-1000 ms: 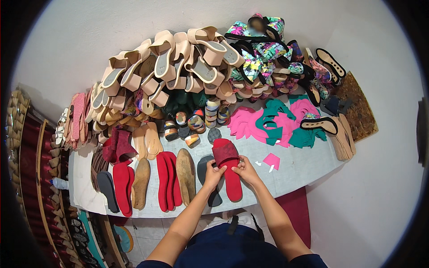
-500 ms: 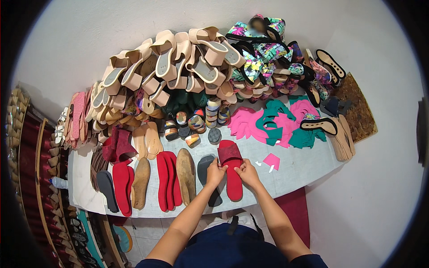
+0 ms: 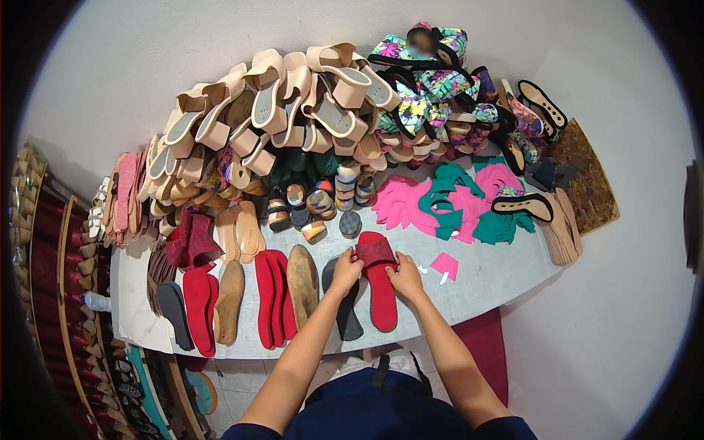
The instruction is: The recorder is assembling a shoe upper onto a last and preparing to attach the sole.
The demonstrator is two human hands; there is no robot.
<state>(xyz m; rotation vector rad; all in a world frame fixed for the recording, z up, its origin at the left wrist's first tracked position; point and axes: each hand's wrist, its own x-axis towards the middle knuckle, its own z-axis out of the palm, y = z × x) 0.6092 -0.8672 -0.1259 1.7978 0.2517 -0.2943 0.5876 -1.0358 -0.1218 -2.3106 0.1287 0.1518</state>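
Observation:
A red slide slipper [image 3: 383,302] with a darker red strap [image 3: 375,253] lies toe-away on the table in front of me. My left hand [image 3: 347,274] grips the strap's left edge, its fingers closed. At the right edge of the strap my right hand [image 3: 404,277] holds the slipper, thumb near the insole and fingers alongside. Beneath my left wrist lies a black sole [image 3: 351,315], partly covered by the hand. To the left of it stretches a wooden shoe last [image 3: 302,286], followed by several red insoles [image 3: 268,308].
Beige heeled slides [image 3: 271,103] and floral slippers [image 3: 436,88] are piled along the wall. Small patterned heels [image 3: 320,202] stand before them. Pink [image 3: 403,209] and green cutouts [image 3: 506,229] lie at the right. Another wooden last [image 3: 229,301] and dark grey soles [image 3: 174,315] lie left.
My left hand has shifted slightly left and up along the strap edge. My right hand has moved up a little beside the strap. The slipper has barely moved.

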